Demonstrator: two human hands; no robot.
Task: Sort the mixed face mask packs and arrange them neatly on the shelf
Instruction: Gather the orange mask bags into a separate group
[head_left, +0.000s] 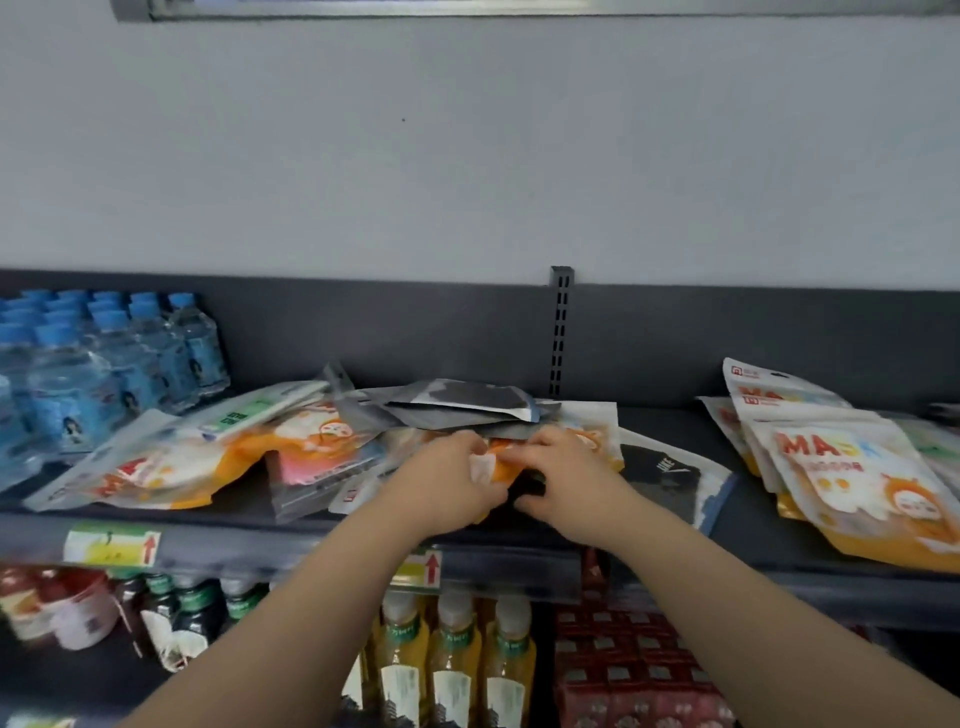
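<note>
Gripping an orange-and-white mask pack (500, 461) with both hands over the shelf (753, 525). Left hand (457, 475): fingers curled over the pack's left end, clamped on it. Right hand (569, 480): fingers curled onto the same pack from the right, thumb tucked low. Motion blur, so exact finger contact unclear. Held between the two sets of fingers, atop the mixed pile at mid-shelf.

Just behind the fingers: heap of dark grey packs (457, 405), overlapping. Left of the fingers: jumbled mask packs (208, 457), orange, pink and green-labelled. Just right of the right fingers: black pack (670, 480), lying flat. Well off to the right: stack of orange MASK packs (857, 478), fanned. Far left: blue-capped water bottles (104, 358). Below the fingers, next shelf down: yellow drink bottles (452, 665).
</note>
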